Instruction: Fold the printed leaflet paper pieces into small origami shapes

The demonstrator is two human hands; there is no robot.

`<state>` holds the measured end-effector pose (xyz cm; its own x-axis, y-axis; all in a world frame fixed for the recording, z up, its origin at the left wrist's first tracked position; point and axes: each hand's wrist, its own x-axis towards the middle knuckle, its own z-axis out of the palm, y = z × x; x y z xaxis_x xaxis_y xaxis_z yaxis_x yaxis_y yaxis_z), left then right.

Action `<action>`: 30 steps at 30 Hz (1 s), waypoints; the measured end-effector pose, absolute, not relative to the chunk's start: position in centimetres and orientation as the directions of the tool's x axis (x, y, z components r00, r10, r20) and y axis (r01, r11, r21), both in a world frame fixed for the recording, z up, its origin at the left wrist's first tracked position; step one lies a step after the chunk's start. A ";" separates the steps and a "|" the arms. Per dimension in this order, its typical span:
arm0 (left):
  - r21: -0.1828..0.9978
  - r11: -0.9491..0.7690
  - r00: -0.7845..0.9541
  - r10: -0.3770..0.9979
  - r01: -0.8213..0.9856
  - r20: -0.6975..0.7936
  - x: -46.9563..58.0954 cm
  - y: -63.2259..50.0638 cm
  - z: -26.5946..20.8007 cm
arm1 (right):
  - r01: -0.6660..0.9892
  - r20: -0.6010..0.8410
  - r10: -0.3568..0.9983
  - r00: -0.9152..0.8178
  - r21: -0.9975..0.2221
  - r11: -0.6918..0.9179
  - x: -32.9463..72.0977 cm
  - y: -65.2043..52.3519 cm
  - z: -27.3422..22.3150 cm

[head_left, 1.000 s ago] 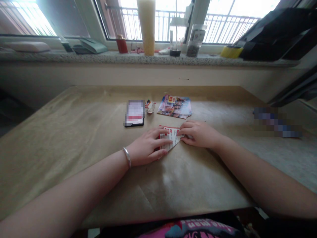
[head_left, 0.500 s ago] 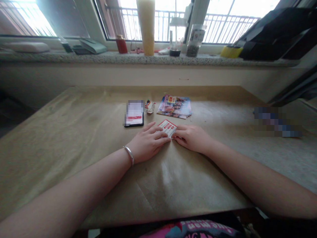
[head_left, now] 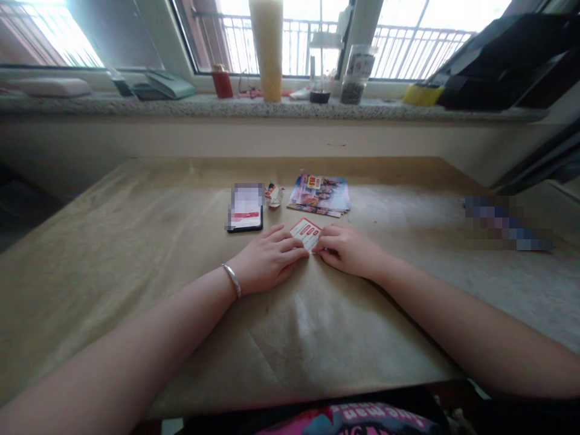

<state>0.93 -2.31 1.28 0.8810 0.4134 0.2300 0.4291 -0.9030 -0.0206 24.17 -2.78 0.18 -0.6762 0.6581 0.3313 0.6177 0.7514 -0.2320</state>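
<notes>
A small printed sheet of paper (head_left: 306,231), white with red edges and red boxes, lies on the table between my hands with a corner toward me. My left hand (head_left: 269,257) rests flat with fingers stretched out, its fingertips on the sheet's left and near edge. A silver bangle circles that wrist. My right hand (head_left: 347,249) has its fingers curled in at the sheet's right edge, thumb and fingers close together on it. The fingers cover the sheet's near and right parts.
Beyond my hands are a phone (head_left: 247,208) with a partly blurred screen, a crumpled wrapper (head_left: 273,195) and a stack of colourful leaflets (head_left: 319,194). A blurred item (head_left: 507,223) lies far right. A granite sill (head_left: 181,107) behind the table (head_left: 136,241) bears bottles and jars.
My left hand has slid slightly left. My right hand's fingers have curled in a little more at the paper's edge. The paper has barely moved.
</notes>
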 end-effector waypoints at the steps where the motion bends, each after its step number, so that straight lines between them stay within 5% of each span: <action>1: -0.022 -0.904 0.882 0.411 0.427 0.231 0.9 -2.3 1.3 | 0.613 0.333 0.652 -0.681 -0.229 0.756 24.2 -2.8 0.2; 22: -0.059 -0.904 0.889 0.401 0.423 0.220 -0.4 -1.5 1.4 | 0.632 0.329 0.610 -0.720 -0.051 0.773 24.4 -2.8 0.1; 30: -0.040 -0.898 0.884 0.422 0.437 0.202 0.2 -1.6 1.2 | 0.608 0.358 0.603 -0.713 -0.112 0.786 24.1 -2.6 0.1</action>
<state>0.23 -1.61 1.23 0.8841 0.4215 0.2016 0.4375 -0.8983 -0.0401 24.14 -2.64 0.15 -0.7132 0.6028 0.3577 0.6082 0.7859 -0.1118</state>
